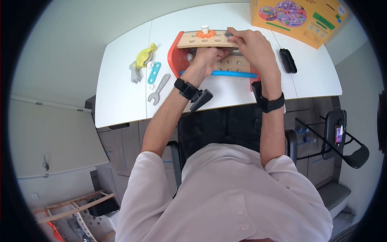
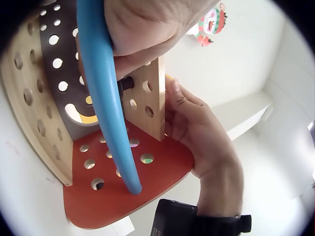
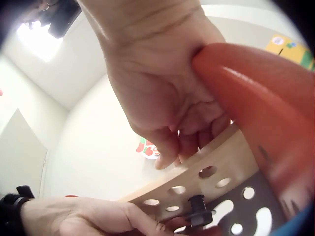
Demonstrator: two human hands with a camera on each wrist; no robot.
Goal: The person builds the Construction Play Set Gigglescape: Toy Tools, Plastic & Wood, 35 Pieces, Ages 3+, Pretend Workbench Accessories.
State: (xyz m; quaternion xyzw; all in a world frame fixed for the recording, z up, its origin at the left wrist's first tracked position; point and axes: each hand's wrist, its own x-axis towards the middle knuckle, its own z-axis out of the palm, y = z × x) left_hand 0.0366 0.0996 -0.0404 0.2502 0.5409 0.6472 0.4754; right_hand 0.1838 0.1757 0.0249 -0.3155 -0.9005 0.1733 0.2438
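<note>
A toy workbench has a pale wooden top board (image 1: 183,42) with holes, red side panels (image 1: 174,56) and a blue rod (image 1: 234,74) across its front. On the board's top right, my right hand (image 1: 254,46) pinches the grey head of a bolt (image 1: 228,34). The bolt's dark threaded end (image 3: 197,200) pokes out below the board, carrying a dark nut (image 3: 201,218). My left hand (image 1: 206,60) reaches in under the board, its fingers curled at that nut. An orange gear (image 1: 206,34) with a white knob (image 1: 204,28) sits on the board.
Left of the workbench lie a grey wrench (image 1: 159,89), a teal strip with holes (image 1: 154,73), a yellow-green toy saw (image 1: 144,57) and small white pieces. A black case (image 1: 288,61) lies at the right. Behind it stands a yellow box (image 1: 300,24).
</note>
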